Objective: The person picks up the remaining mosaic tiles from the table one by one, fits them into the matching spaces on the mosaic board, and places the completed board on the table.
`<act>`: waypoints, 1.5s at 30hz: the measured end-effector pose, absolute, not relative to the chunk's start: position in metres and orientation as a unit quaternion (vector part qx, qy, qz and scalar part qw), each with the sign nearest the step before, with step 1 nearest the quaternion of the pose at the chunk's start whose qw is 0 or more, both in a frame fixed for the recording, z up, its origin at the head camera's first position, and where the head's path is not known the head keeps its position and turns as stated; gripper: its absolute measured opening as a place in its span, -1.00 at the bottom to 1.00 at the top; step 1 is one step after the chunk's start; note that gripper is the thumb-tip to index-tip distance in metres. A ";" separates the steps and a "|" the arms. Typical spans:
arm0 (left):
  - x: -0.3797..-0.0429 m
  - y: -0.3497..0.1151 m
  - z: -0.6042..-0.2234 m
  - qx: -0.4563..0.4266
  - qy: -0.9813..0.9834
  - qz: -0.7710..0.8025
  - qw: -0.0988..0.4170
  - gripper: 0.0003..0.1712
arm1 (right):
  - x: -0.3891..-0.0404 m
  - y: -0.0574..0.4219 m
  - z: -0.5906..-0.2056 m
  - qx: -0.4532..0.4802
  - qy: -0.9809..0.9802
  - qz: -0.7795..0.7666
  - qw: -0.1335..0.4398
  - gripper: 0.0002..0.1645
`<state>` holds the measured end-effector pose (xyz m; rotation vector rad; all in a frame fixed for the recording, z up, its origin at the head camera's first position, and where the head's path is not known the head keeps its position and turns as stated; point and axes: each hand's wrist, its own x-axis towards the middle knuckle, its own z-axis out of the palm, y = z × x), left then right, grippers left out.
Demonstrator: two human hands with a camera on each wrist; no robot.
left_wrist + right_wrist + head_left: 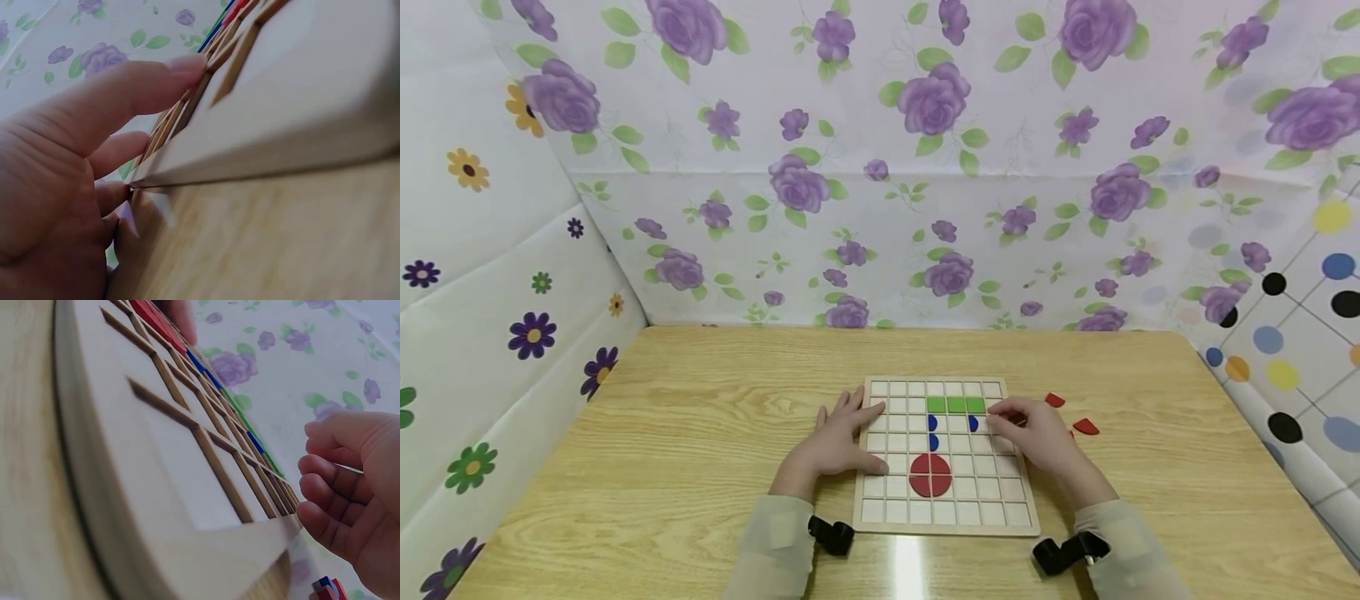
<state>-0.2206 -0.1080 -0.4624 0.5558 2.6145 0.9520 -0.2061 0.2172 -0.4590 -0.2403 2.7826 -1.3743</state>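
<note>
A wooden grid board (946,528) lies on the table. Three green squares (956,405) form a row near its top, with three blue half-circles (933,442) in cells below. Lower down, red quarter pieces (930,475) make a full circle. My left hand (831,446) spreads over the left edge, its thumb (181,69) and forefinger reaching onto the board. By the upper right edge is my right hand (1037,433), fingers (319,494) curled and thumb close to the forefinger. No piece shows between those tips, though a small one could be hidden.
Loose red pieces (1086,427) lie on the table right of the board, partly behind the right hand. Blue and red pieces (328,590) also appear below that hand. A floral cloth (850,250) hangs along the table's back edge.
</note>
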 end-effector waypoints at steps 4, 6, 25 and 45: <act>-0.221 -0.111 -0.460 0.195 0.906 0.341 0.155 0.05 | -0.207 0.221 -0.457 -0.073 0.893 -0.444 0.009 -0.72; -0.221 -0.111 -0.460 0.192 0.905 0.347 0.154 0.01 | -0.207 0.223 -0.455 -0.072 0.894 -0.443 0.004 -0.70; -0.218 -0.103 -0.460 0.171 0.910 0.355 0.130 -0.15 | -0.209 0.259 -0.450 -0.050 0.905 -0.422 -0.008 -0.59; -0.217 -0.099 -0.460 0.165 0.920 0.334 0.118 -0.19 | -0.207 0.284 -0.447 -0.036 0.940 -0.339 0.028 -0.67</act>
